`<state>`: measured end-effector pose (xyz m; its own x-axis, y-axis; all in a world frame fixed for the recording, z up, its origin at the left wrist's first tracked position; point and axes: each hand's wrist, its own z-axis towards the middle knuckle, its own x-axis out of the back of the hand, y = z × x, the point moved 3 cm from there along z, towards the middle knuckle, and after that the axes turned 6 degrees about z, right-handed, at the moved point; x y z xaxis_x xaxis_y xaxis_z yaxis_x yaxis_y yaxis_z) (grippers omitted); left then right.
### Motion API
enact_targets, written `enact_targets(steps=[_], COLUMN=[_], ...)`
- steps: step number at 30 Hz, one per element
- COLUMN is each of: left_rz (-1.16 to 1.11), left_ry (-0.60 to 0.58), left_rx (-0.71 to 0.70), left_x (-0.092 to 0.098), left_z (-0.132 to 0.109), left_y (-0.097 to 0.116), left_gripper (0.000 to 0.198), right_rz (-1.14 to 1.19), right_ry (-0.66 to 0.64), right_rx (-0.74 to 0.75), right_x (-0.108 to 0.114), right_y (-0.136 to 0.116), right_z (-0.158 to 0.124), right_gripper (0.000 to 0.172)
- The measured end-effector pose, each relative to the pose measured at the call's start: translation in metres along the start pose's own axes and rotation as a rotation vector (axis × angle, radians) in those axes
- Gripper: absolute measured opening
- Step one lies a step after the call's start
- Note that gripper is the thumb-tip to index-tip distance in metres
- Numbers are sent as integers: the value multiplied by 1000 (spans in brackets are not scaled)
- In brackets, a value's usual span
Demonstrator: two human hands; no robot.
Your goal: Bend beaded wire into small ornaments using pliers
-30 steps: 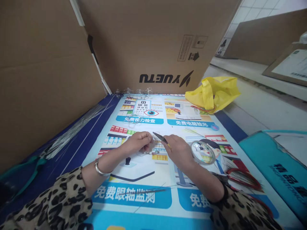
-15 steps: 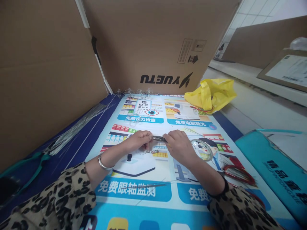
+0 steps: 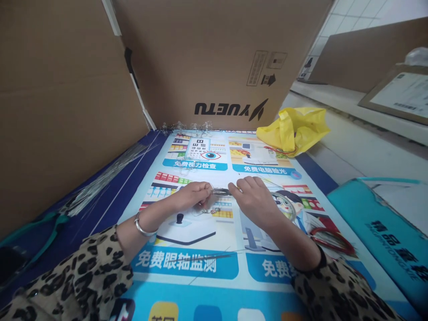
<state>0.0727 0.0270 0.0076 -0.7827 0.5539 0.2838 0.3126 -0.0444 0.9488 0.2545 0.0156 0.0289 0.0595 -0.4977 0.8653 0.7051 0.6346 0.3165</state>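
My left hand (image 3: 191, 197), a silver bangle on its wrist, is closed in a pinch on a thin piece of bent wire (image 3: 214, 210). Small loops of this wire hang below the fingertips. My right hand (image 3: 253, 200) is wrapped round the handles of a pair of pliers (image 3: 221, 192). The dark metal jaws point left and meet the wire right at the left fingertips. Most of the handles are hidden inside my right palm. Both hands are just above a printed blue-and-white poster (image 3: 227, 272).
Left lie a bundle of straight wires (image 3: 96, 185) and a green-handled tool (image 3: 55, 223). Bent wire pieces (image 3: 197, 127) line the cardboard box (image 3: 200, 67) behind. Rightward are a clear ring (image 3: 291, 209), a red-handled tool (image 3: 334, 240), a yellow bag (image 3: 296, 131) and a teal box (image 3: 377, 227).
My right hand has turned slightly on the pliers, and its fingers have shifted a little up and right. The left hand keeps its pinch in nearly the same place.
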Motion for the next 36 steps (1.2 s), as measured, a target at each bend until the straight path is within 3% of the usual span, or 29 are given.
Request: enact_targets(steps=[19,28,36], left_rz=[-62,-123,-210], left_ry=[-21,-28,-141], left_rx=[-1,19,32], left_x=[-2,-2,-2], left_z=[-3,-2,-2], left_y=[8,1,0], left_gripper=[20,21,23], right_rz=[91,133,118], right_ry=[10,8,60], right_rx=[-64,-71,-27], right_x=[-6,-5,-1], right_y=[-3,-3,4], right_z=[-2,-2,-5], right_gripper=[19,19,25])
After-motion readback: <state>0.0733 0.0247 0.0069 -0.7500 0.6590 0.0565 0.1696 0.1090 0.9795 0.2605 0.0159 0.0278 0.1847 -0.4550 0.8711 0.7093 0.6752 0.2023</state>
